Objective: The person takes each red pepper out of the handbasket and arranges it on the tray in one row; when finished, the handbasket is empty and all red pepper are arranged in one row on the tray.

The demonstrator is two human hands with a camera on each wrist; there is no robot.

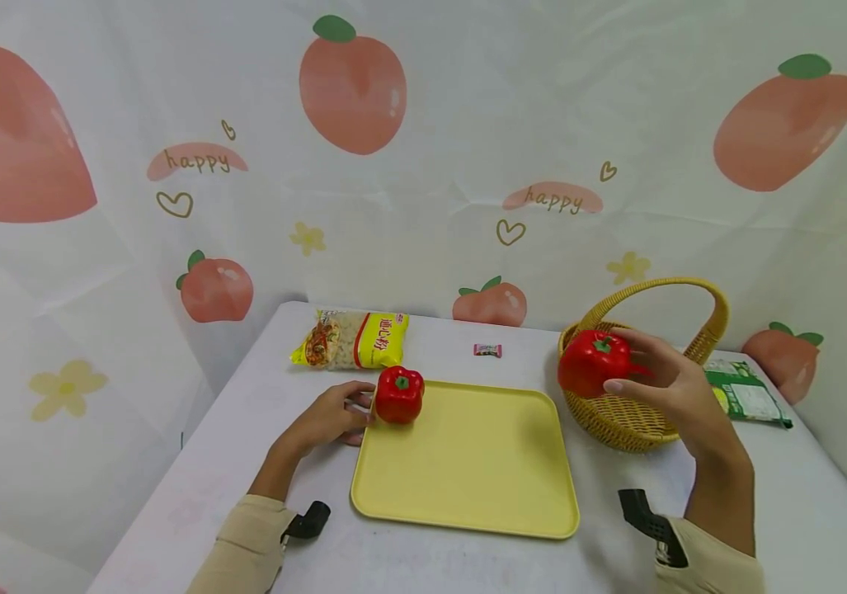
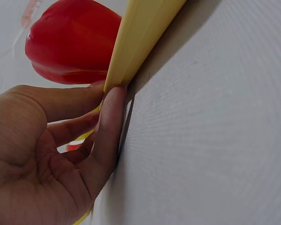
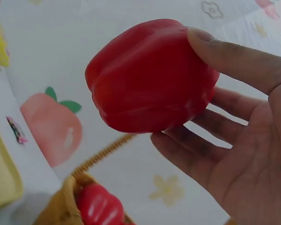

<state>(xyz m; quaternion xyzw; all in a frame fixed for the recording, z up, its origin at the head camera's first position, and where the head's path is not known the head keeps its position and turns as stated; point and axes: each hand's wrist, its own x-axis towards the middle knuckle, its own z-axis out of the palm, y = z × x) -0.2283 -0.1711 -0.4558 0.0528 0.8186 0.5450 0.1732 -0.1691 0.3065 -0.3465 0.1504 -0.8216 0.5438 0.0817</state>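
A person's right hand [image 1: 664,384] grips a red pepper [image 1: 590,365] between thumb and spread fingers above a wicker basket [image 1: 619,426], while the left hand [image 1: 330,417] pinches the rim of a yellow tray [image 1: 478,462], where a second pepper [image 1: 399,396] sits just beside its fingertips.

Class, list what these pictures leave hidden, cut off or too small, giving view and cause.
Head: left end of green packet, behind basket and right hand.
Head: lettering on candy, too small.
Right wrist: rest of red thing inside basket, past bottom edge.
Left wrist: most of tray, past top edge.
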